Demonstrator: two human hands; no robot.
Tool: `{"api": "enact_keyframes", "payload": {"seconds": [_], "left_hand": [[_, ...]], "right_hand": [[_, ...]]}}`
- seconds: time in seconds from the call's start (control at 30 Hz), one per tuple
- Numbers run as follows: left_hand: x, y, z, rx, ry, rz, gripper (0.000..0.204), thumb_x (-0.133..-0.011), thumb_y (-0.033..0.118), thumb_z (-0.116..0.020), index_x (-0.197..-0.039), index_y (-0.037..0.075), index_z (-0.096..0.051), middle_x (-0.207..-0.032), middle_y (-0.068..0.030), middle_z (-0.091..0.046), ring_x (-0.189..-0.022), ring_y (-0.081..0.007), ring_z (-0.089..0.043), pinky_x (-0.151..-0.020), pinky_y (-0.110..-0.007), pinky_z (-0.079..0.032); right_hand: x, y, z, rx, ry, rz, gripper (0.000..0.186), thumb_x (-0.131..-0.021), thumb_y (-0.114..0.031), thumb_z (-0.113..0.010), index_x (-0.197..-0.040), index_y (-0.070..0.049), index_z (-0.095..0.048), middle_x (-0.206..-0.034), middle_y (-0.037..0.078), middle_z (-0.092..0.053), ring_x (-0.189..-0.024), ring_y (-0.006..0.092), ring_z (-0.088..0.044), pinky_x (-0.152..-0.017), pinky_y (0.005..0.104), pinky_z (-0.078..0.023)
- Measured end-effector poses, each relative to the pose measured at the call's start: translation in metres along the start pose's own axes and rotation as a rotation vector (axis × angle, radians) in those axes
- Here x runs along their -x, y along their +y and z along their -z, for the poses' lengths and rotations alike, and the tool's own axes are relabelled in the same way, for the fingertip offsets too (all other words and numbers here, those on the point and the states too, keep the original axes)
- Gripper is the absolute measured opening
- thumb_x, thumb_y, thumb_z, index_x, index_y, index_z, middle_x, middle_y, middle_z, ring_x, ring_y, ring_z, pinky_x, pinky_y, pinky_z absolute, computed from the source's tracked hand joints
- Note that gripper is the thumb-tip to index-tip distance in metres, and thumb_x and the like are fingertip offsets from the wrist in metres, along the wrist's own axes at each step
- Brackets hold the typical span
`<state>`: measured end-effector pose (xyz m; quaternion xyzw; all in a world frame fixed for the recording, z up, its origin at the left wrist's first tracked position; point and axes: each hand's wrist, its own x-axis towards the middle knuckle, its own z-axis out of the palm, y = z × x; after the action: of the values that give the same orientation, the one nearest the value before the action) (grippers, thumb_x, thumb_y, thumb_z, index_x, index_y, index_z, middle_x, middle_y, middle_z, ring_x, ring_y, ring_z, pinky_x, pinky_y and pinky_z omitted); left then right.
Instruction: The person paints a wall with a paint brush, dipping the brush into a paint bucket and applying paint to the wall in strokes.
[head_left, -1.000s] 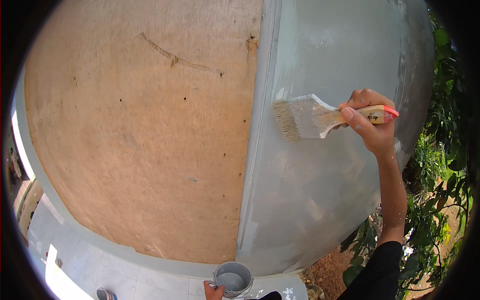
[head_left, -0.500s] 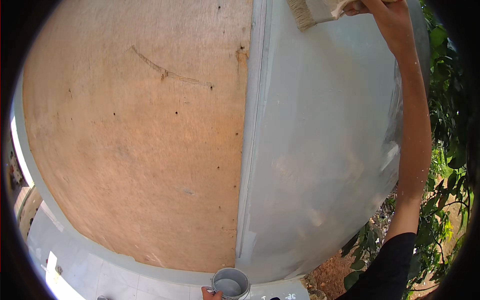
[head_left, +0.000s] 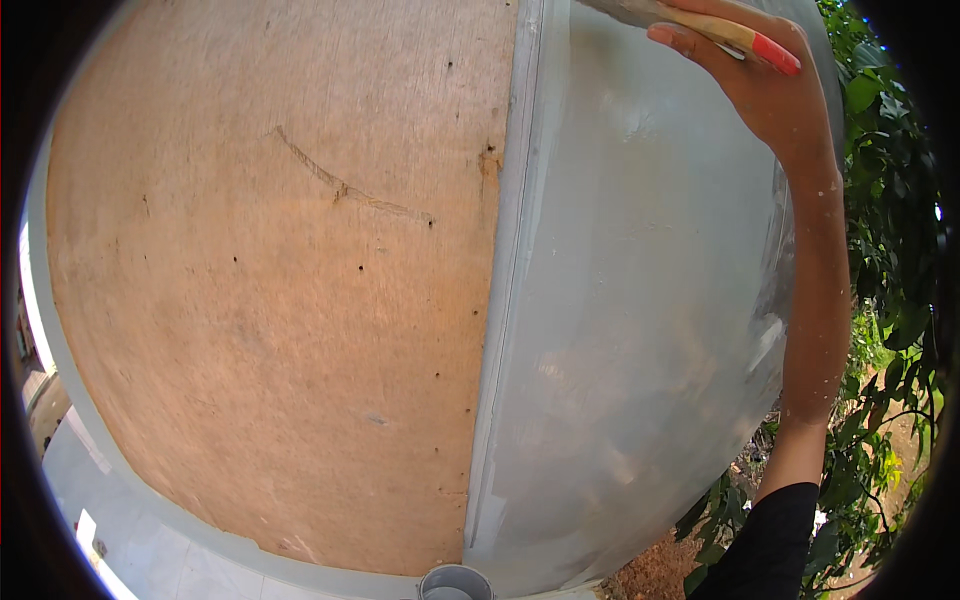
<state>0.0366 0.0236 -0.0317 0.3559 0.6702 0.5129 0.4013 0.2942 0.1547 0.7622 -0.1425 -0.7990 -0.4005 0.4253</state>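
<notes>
My right hand (head_left: pixel 760 95) is closed around the handle of a wide paintbrush (head_left: pixel 745 40) with a red-tipped wooden end, high on the grey-painted wall section (head_left: pixel 640 300). The brush head runs out of the top of the view, so its bristles are mostly hidden. A grey bucket (head_left: pixel 455 583) shows partly at the bottom edge; my left hand is out of view. Left of the painted section is a bare plywood panel (head_left: pixel 270 330), with dark holes and a scuffed mark.
A grey border (head_left: pixel 130 465) runs round the plywood's lower left, above a pale tiled floor (head_left: pixel 140 555). Leafy branches (head_left: pixel 880 250) stand right of the wall, over reddish soil (head_left: pixel 650 565).
The brush has moved from mid-wall up to the top edge with my right hand. The scene has shifted slightly downward in view, and my left hand has dropped out of sight below.
</notes>
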Motion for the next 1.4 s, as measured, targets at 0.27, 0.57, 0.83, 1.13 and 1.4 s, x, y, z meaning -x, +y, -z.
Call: {"api": "enact_keyframes", "payload": {"seconds": [0.27, 0.57, 0.83, 1.13, 1.4], "left_hand": [[0.009, 0.050, 0.002, 0.142, 0.030, 0.078, 0.033, -0.075, 0.003, -0.064, -0.103, 0.003, -0.046, -0.081, -0.0110, -0.055, -0.074, -0.0207, -0.054, -0.065, -0.037, -0.048], [0.023, 0.096, 0.019, 0.122, -0.020, 0.235, 0.036, -0.075, 0.002, -0.065, -0.105, 0.004, -0.046, -0.085, -0.0129, -0.054, -0.075, -0.0223, -0.055, -0.066, -0.039, -0.049], [0.012, 0.047, 0.012, 0.150, 0.043, 0.199, 0.034, -0.076, -0.001, -0.060, -0.105, 0.006, -0.044, -0.086, -0.0154, -0.055, -0.075, -0.0223, -0.055, -0.059, -0.040, -0.050], [-0.013, 0.006, 0.007, 0.042, -0.012, 0.103, 0.037, -0.075, 0.000, -0.062, -0.106, 0.006, -0.042, -0.084, -0.0128, -0.054, -0.071, -0.0194, -0.052, -0.057, -0.035, -0.046], [-0.014, -0.047, 0.007, 0.107, 0.028, 0.068, 0.039, -0.075, 0.001, -0.062, -0.108, 0.006, -0.041, -0.081, -0.0107, -0.053, -0.067, -0.0162, -0.050, -0.053, -0.032, -0.043]], "right_hand": [[0.000, 0.054, -0.019, 0.311, 0.163, 0.221, 0.026, -0.081, -0.010, -0.072, -0.106, -0.004, -0.070, -0.101, 0.012, -0.071, -0.089, 0.0187, -0.069, -0.078, 0.0258, -0.053], [-0.022, 0.017, 0.010, 0.291, 0.191, -0.008, 0.025, -0.080, -0.007, -0.072, -0.104, -0.003, -0.070, -0.102, 0.013, -0.071, -0.087, 0.0215, -0.070, -0.079, 0.0268, -0.053], [0.012, 0.023, -0.026, 0.193, 0.179, 0.341, 0.020, -0.082, -0.012, -0.074, -0.102, -0.008, -0.072, -0.090, 0.004, -0.073, -0.072, 0.0152, -0.067, -0.065, 0.0237, -0.052], [-0.028, 0.046, 0.004, 0.269, 0.178, 0.103, 0.023, -0.078, -0.002, -0.069, -0.101, 0.001, -0.070, -0.094, 0.015, -0.072, -0.077, 0.0176, -0.069, -0.070, 0.0258, -0.053], [0.027, -0.011, 0.004, 0.240, -0.028, -0.049, 0.024, -0.078, -0.001, -0.070, -0.101, -0.005, -0.074, -0.091, 0.012, -0.073, -0.065, 0.0143, -0.065, -0.062, 0.0250, -0.051]]}}
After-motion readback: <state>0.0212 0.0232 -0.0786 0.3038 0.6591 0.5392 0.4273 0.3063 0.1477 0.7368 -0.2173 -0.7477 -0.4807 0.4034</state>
